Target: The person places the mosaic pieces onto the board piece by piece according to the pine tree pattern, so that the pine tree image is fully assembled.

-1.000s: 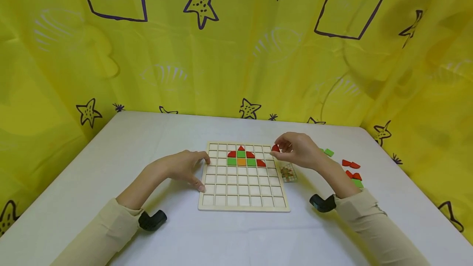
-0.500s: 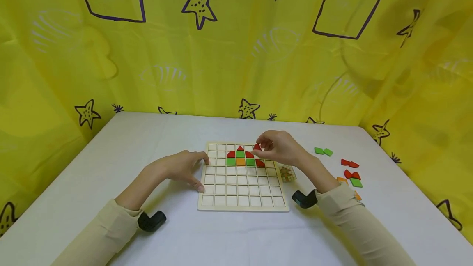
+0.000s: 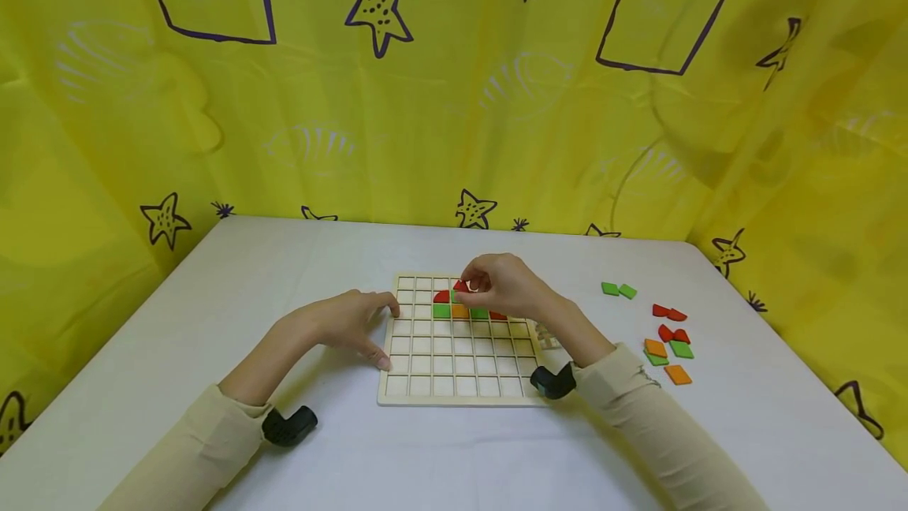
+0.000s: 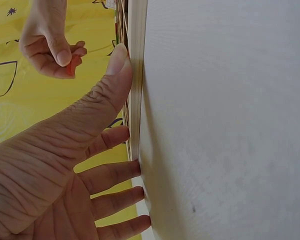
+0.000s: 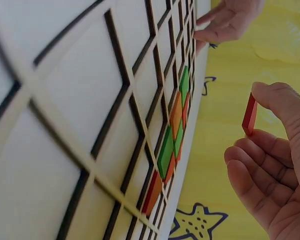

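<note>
From the head, the left hand [image 3: 351,324] is spread, thumb and fingers at the left side of the board [image 3: 461,400]. The right hand [image 3: 507,286] is over the board's far part, where green, orange and red tiles [image 3: 441,311] sit in the grid. Loose tiles [image 3: 678,374] lie on the table [image 3: 319,471] to the right; a card [image 3: 547,337] shows partly beneath the right forearm.

From the left wrist, the left thumb touches the board's edge; the right hand holds a red piece [image 4: 71,66].

From the right wrist, thumb and a finger pinch that red piece, apart from the board.
</note>
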`<state>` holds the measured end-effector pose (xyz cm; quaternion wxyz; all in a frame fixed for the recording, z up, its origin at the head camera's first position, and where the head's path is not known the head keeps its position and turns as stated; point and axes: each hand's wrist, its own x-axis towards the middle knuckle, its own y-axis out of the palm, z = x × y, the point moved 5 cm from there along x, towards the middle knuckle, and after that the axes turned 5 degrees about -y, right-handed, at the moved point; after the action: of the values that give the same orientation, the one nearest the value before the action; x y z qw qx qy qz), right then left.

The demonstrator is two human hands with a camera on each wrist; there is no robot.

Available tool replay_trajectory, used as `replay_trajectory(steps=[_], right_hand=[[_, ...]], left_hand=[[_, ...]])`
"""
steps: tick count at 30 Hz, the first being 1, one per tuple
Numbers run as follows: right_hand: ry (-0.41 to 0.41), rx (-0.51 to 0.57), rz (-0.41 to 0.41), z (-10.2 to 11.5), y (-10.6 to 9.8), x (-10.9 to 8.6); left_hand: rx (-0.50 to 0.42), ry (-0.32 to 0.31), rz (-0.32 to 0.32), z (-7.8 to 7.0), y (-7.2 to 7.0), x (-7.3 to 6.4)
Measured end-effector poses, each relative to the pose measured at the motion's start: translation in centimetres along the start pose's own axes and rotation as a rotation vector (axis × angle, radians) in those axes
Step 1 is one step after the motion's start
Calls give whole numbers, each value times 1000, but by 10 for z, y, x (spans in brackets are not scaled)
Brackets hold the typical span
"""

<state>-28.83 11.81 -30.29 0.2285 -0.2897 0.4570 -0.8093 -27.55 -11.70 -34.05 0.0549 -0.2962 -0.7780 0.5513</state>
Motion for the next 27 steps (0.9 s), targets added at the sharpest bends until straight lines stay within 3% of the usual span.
replay_trajectory(steps=[10,20,27], right_hand=[[0,8,83,14,29,25],[57,-86,194,19,51,43],[87,-167,208,19,54,47]], left_hand=[[4,35,-9,1,-1,0],[6,36,-10,2,-1,0],[0,29,-6,2,-1,-1]])
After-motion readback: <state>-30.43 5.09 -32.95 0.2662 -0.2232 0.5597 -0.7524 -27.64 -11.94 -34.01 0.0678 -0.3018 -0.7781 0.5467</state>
